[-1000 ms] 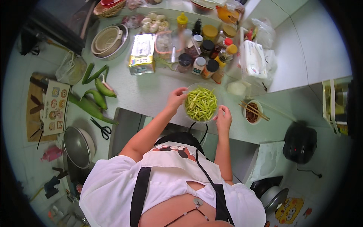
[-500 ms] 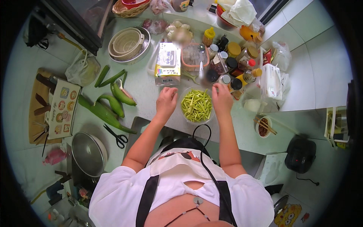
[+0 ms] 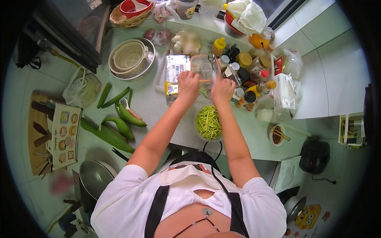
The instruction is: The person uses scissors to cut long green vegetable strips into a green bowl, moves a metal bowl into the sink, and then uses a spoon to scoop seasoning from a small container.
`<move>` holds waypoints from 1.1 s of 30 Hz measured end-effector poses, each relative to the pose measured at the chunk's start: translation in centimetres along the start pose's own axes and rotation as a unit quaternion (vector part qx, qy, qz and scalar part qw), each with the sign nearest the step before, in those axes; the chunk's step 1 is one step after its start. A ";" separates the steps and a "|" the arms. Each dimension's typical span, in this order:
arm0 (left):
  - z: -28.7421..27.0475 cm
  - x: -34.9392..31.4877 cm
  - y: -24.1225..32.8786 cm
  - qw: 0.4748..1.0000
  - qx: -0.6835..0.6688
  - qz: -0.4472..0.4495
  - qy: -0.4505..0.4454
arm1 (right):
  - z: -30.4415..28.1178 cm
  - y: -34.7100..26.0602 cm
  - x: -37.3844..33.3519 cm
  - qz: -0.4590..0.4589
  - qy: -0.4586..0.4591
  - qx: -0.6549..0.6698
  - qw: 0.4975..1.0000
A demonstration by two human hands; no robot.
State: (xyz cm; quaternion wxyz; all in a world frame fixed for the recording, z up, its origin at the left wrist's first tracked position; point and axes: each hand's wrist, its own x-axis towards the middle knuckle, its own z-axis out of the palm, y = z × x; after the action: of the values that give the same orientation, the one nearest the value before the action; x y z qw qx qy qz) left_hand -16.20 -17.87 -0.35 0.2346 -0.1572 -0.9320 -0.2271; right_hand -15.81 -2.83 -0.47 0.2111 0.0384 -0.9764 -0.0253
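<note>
Both our hands, left hand (image 3: 188, 84) and right hand (image 3: 222, 88), fingers curled, reach the clear tub (image 3: 202, 67) beyond the bowl of green beans (image 3: 208, 123); grip unclear.

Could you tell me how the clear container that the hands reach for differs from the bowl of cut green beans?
The clear container is box-shaped with an orange rim; the bowl is round. The container lies under both hands, the left hand and right hand; the bowl sits nearer the body, untouched. Both are see-through.

On the surface (image 3: 158, 109), the bowl of cut beans (image 3: 208, 123) sits nearest the person, the lidded container (image 3: 201, 66) behind it, bottles (image 3: 246, 75) to its right, gourds (image 3: 119, 119) and the nested colander (image 3: 130, 58) to its left.
</note>
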 end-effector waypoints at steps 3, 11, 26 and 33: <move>1.2 1.2 -0.3 0.997 0.048 0.033 -0.051 | -2.2 0.3 1.0 0.026 0.052 0.050 0.997; 1.7 3.1 -0.4 0.985 0.081 0.074 -0.135 | -9.2 4.4 -2.0 0.236 0.051 0.406 0.882; 0.2 5.1 -1.6 0.974 -0.002 0.225 0.005 | -11.3 6.8 -8.3 0.384 0.066 0.523 0.758; -1.2 9.5 -2.5 0.992 -0.063 0.091 0.052 | -10.6 6.6 -7.7 0.380 0.064 0.535 0.752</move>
State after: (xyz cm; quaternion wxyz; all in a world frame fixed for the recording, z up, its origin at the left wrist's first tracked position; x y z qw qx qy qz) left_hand -24.76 -18.77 4.59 0.2920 -0.2443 -0.8841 -0.2709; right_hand -4.85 4.04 6.43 0.2103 -0.2275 -0.7485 0.5863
